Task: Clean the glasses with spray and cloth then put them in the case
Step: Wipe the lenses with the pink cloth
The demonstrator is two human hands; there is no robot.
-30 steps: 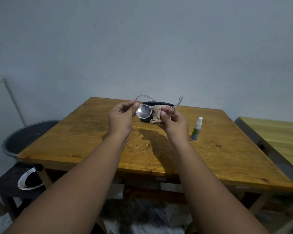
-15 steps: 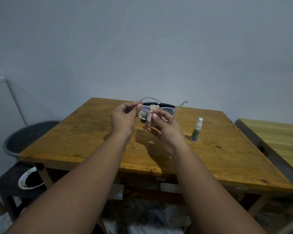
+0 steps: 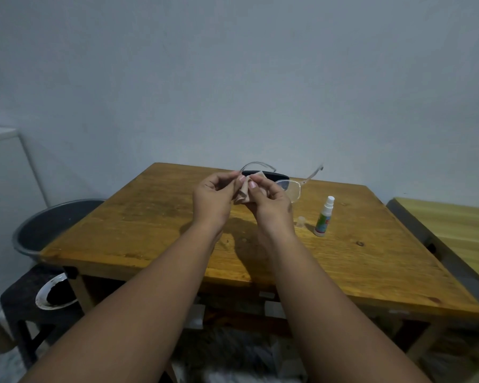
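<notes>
Clear-framed glasses (image 3: 292, 189) are held up over the far middle of the wooden table (image 3: 155, 233), temples unfolded. My left hand (image 3: 213, 201) pinches the frame's left end. My right hand (image 3: 268, 204) presses a beige cloth (image 3: 244, 193) against the left lens, which the cloth and fingers hide. The right lens sticks out to the right of my right hand. Behind both hands lies the black case (image 3: 271, 176), mostly hidden. A small white spray bottle (image 3: 324, 217) stands uncapped to the right, its clear cap (image 3: 301, 221) beside it.
A grey basin (image 3: 47, 225) sits left of the table above a dark stool (image 3: 25, 297) bearing a white-rimmed dish (image 3: 56, 293). A second, lighter wooden table (image 3: 454, 230) stands at the right. A plain wall rises just behind the table's far edge.
The cloth and my right hand moved from the right lens to the left lens, so the right lens is now uncovered. The glasses shifted slightly right.
</notes>
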